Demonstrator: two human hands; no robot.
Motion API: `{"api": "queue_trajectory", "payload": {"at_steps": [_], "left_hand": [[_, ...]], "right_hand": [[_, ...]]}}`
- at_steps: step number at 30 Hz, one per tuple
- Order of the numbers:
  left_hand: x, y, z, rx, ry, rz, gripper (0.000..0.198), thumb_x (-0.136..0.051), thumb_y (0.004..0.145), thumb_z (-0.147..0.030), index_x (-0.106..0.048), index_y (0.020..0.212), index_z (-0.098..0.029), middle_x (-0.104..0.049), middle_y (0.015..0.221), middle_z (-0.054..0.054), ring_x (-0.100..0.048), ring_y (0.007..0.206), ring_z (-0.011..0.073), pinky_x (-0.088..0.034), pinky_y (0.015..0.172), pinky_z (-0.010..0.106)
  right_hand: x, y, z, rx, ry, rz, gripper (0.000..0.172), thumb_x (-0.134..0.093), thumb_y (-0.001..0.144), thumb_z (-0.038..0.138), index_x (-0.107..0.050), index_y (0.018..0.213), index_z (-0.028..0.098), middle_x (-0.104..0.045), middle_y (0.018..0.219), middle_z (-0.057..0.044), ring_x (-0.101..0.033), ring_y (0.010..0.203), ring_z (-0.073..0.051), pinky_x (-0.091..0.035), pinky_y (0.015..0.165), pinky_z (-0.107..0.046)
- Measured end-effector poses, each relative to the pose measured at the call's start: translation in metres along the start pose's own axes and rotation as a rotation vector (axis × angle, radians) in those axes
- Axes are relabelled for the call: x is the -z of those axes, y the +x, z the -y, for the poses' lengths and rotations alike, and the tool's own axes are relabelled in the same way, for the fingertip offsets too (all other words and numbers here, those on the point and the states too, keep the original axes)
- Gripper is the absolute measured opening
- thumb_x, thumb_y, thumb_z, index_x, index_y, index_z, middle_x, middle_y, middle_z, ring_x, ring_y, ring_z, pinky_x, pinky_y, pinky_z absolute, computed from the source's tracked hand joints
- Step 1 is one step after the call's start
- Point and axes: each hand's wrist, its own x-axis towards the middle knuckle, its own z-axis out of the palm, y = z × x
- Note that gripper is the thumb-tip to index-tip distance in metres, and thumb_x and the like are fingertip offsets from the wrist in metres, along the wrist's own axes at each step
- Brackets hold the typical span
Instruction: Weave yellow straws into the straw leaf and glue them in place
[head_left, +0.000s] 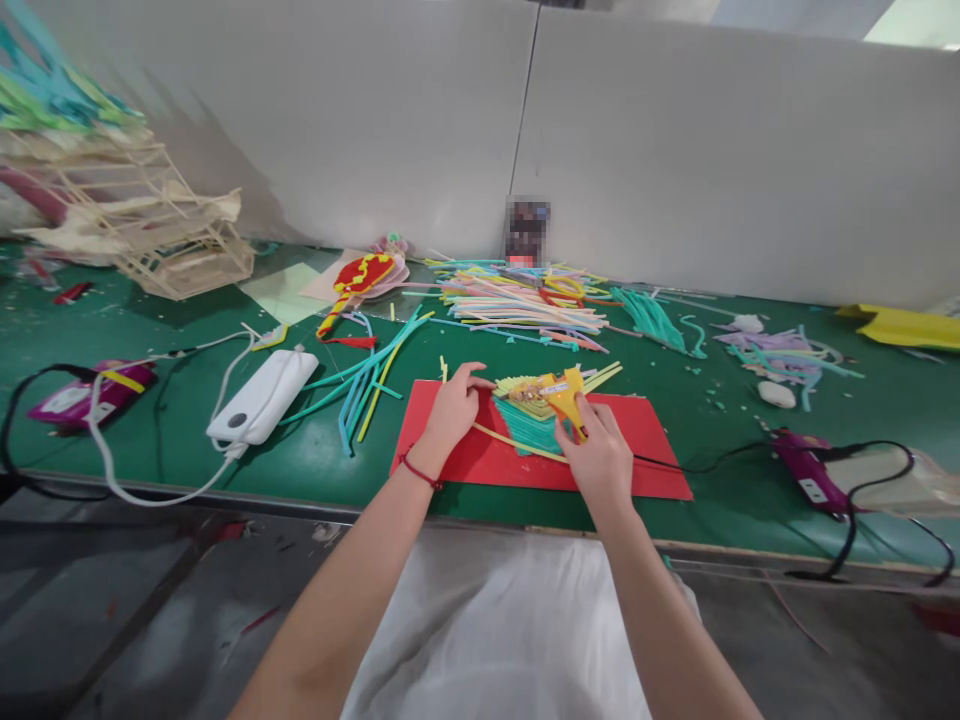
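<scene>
My right hand (600, 455) is closed around a yellow hot glue gun (566, 395), its nozzle pointing left. Under it lies a red card (645, 450) covered in the middle with rows of yellow and teal pipe cleaners (534, 430). My left hand (454, 405) is over the card's left part, fingers bent, the tips close to the nozzle. A yellow pipe cleaner (517, 443) comes out from under this hand and slants across the card; the left fingers appear closed on it, though the grip is partly hidden.
Behind the card lies a pile of pastel pipe cleaners (517, 300), with a teal bundle (652, 318) beside it. A white power bank (262, 398) and a purple power strip (97, 395) are at left. Another purple power strip (810, 470) sits right, near the glue gun's black cord (690, 468).
</scene>
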Motion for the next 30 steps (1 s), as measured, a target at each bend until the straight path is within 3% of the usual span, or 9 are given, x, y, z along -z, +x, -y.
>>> {"api": "queue_trajectory", "payload": {"at_steps": [30], "left_hand": [[0.0, -0.001, -0.004, -0.008, 0.027, 0.008, 0.048, -0.037, 0.078, 0.003, -0.054, 0.117, -0.02, -0.074, 0.1, 0.003, -0.065, 0.098, 0.0175, -0.047, 0.088, 0.033]], "right_hand": [[0.021, -0.017, -0.011, -0.027, -0.034, -0.026, 0.035, -0.052, 0.087, 0.028, -0.062, 0.119, 0.018, -0.067, 0.092, -0.007, -0.065, 0.079, -0.018, -0.051, 0.061, -0.025]]}}
